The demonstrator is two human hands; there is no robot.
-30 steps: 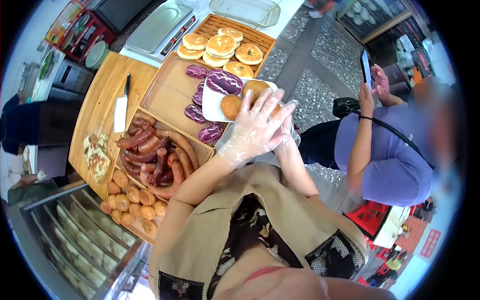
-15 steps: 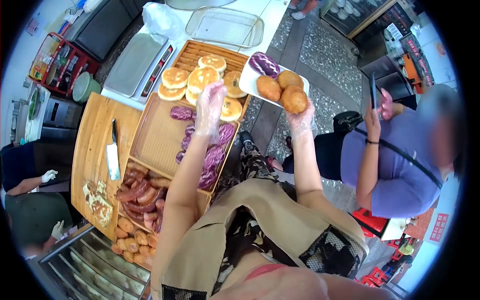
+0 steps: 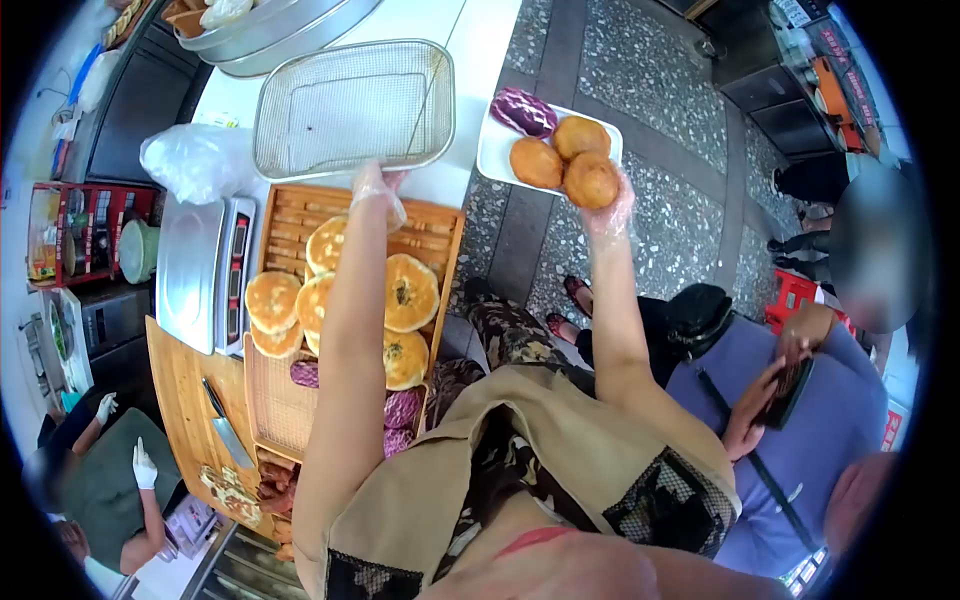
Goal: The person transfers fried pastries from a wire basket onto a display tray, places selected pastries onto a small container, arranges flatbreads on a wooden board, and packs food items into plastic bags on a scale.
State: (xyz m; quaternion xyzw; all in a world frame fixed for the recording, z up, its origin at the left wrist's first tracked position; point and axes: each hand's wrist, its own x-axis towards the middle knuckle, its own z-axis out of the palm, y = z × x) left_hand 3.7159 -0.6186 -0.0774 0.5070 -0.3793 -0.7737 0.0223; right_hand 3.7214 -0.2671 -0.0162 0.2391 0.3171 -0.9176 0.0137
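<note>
The wire basket has a rounded rectangular rim and a fine mesh floor, and is set across the white tabletop towards its far edge. At its near rim the left grip is seen in a clear plastic glove; how far it is opened, and whether the rim is held, cannot be told. The white tray is placed beyond the tabletop's right edge, above the speckled floor. It is shallow, with rounded corners. A purple bun streaked with white is carried at its far left corner, and three round, golden-brown buns are grouped to the right. The tray's near right corner is supported by the gloved right grip, closed on it from beneath.

The sausages are only partly shown beside the woven tray. Several flatbreads on the slatted wooden tray are covered by the left forearm, as is much of the woven tray. The metal steamers are cut off at the top. The right fingers are partly hidden by the nearest golden bun.

No brand can be made out on the scale. Characters are borne by the signs at the upper right, but are too small and slanted to be read.
</note>
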